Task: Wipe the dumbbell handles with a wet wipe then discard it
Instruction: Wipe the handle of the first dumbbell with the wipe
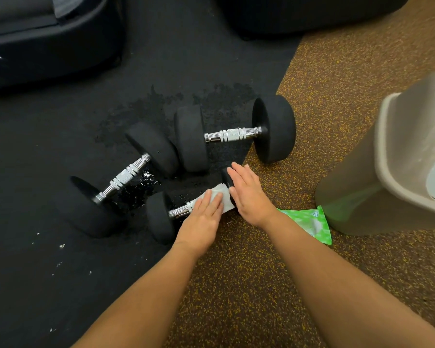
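Observation:
Three black dumbbells with silver knurled handles lie on the floor. The nearest dumbbell (161, 217) has a white wet wipe (222, 197) draped over its handle. My left hand (204, 217) lies flat on the wipe with straight fingers, pressing it onto the handle. My right hand (249, 194) rests open against that dumbbell's right weight, hiding most of it. A second dumbbell (126, 177) lies to the left, and the third dumbbell (234, 134) lies behind.
A beige bin (387, 172) with a clear liner stands at the right. A green wipe packet (309, 222) lies beside it, under my right forearm. Water wets the black mat (60, 121) around the dumbbells. Dark equipment lines the far edge.

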Demonstrator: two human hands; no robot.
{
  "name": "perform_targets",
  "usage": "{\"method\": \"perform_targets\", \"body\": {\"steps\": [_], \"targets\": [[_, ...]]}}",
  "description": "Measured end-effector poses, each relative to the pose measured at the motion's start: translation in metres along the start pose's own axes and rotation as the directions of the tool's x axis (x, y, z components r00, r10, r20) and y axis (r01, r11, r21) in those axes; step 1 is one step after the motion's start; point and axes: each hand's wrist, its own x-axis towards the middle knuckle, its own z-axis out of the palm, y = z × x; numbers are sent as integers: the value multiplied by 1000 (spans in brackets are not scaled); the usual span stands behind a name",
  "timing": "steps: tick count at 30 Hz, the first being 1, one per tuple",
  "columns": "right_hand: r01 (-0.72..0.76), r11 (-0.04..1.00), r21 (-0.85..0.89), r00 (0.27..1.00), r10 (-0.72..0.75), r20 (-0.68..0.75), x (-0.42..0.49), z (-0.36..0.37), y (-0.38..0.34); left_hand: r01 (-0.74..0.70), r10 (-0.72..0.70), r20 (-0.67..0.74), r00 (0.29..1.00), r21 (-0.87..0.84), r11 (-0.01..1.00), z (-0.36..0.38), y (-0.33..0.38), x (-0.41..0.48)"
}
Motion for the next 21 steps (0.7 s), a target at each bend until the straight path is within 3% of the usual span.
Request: {"method": "perform_targets", "body": {"steps": [8, 16, 21], "targets": [[-28, 999, 31, 999, 27, 22, 3, -1, -2, 130, -131, -26, 991, -48, 990, -6, 17, 14], [14, 1000, -7, 1000, -14, -16, 0, 2, 0, 43, -42, -7, 999, 56, 997, 0, 11, 13], [4, 1000, -10, 1000, -4, -19, 2, 4, 2, 115, -117, -47, 992, -47, 992, -8, 10, 22]]}}
